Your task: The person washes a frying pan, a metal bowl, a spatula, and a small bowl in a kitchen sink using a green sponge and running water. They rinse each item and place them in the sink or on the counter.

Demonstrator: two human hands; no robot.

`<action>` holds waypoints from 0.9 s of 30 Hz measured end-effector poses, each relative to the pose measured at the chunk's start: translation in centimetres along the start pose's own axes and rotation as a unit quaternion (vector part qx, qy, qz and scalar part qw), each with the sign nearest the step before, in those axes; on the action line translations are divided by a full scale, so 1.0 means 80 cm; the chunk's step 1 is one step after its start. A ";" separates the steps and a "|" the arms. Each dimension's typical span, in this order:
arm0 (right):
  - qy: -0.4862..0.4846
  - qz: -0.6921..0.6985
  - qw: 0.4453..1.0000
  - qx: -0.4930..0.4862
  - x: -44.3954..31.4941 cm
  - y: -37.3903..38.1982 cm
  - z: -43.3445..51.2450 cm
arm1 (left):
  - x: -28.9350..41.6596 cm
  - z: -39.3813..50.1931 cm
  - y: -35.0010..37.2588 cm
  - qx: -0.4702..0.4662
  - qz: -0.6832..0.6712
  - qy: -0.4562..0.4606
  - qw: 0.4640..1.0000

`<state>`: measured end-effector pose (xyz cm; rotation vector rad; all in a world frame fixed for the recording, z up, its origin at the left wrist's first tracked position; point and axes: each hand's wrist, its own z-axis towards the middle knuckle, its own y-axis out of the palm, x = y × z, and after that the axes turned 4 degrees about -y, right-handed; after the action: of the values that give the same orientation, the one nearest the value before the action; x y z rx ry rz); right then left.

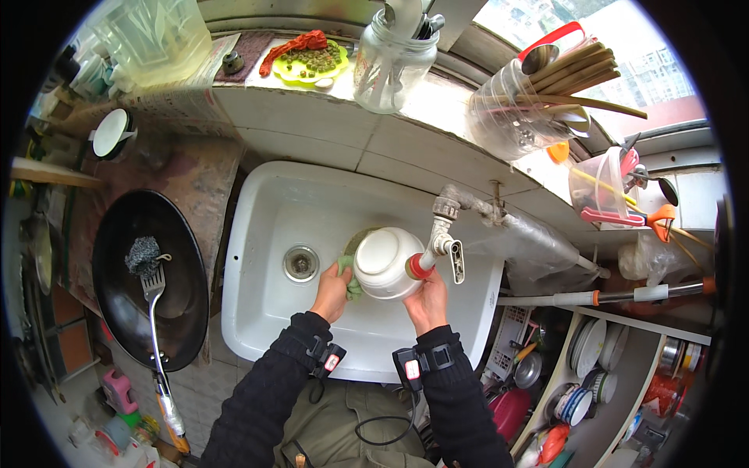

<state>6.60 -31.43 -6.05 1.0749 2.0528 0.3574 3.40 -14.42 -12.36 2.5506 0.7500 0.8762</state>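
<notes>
A white bowl [383,260] is tilted over the white sink basin [266,199], its round foot turned up towards me. My right hand [428,301] grips the bowl's right side, just under the red-ringed mouth of the faucet [422,264]. In my left hand [333,292] is a light green cloth [353,286], pressed to the bowl's left side. Left of that hand lies the drain strainer [301,263]. Something dull greenish shows behind the bowl; I cannot tell what it is.
At left, a black wok [175,251] holds a steel-wool scrubber [142,256] and a spatula [154,286]. Glass jar [395,70], chopstick holder [503,111] and utensil tub [597,181] line the windowsill. A dish shelf [626,374] stands at lower right.
</notes>
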 end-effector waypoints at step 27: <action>-0.045 -0.292 0.943 -0.151 0.043 -0.019 -0.039 | 0.003 -0.064 0.096 0.127 0.414 0.353 0.829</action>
<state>2.20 -29.29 -6.58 0.2660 2.0396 0.2948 3.09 -19.70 -4.78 2.7593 -0.1934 2.1953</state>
